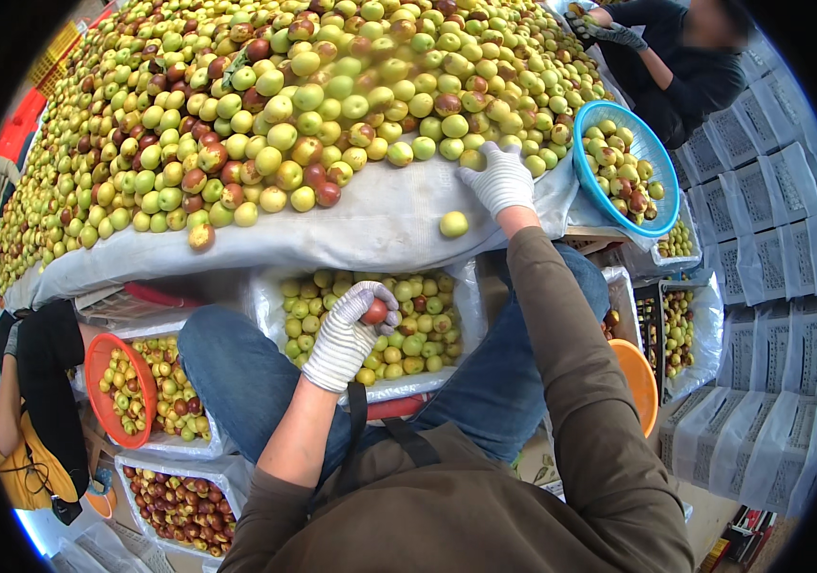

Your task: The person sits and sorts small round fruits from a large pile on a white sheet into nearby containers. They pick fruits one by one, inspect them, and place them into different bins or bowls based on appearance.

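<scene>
My left hand (355,331), in a striped knit glove, holds a red-brown jujube (375,311) above a plastic-lined crate of mostly green jujubes (408,344) between my knees. Wearing a matching glove, my right hand (500,175) reaches over the cloth-covered table (373,208) with its fingers spread at the near edge of a large heap of green and red-brown jujubes (272,136). Its fingertips are beside or on the fruit; whether they grip one I cannot tell. A single yellow-green jujube (453,224) lies on the cloth just below that hand.
A blue plastic basket of jujubes (669,172) stands right of the heap. At left, a red basket (93,372) rests over a crate, with a crate of red-brown jujubes (122,469) below. An orange basket (636,387) is by my right arm. Co-workers sit on both sides; stacked lined crates (745,236) stand right.
</scene>
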Demonstrator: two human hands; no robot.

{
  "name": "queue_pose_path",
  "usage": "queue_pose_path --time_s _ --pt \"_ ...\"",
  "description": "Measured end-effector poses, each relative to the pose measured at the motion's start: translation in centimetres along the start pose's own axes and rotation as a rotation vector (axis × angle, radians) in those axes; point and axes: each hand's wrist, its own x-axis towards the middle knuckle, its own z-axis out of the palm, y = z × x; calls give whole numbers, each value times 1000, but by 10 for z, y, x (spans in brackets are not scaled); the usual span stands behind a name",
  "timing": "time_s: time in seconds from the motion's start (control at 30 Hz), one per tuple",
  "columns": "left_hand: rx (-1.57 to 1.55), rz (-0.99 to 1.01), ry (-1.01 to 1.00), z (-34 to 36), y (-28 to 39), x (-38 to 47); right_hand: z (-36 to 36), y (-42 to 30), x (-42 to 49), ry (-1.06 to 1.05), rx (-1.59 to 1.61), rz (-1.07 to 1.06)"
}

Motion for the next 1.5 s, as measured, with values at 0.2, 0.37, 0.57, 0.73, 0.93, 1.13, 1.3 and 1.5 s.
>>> queue_pose_path --time_s 0.2,0.37,0.57,0.73,0.93,1.13,1.3,1.5 --pt "-55 25 6 -9 4 -5 -19 24 -28 -456 1720 231" --pt "-157 87 101 -2 4 3 -27 -9 -114 -844 2558 364" --pt "-234 248 83 5 30 -18 -15 -74 -148 -967 2662 451" --pt "-271 429 68 2 54 -55 -5 -128 -174 -1075 2597 476" --pt "-193 629 98 -19 91 -120 -1 -195 -191 -1513 2524 553" --pt "-57 828 323 -45 117 -187 12 -266 -216 -1841 2282 555" --pt "270 932 665 -62 116 -238 26 -314 -249 -1932 2037 547" --pt "683 955 985 -89 105 -282 45 -357 -288 -1910 1799 541"
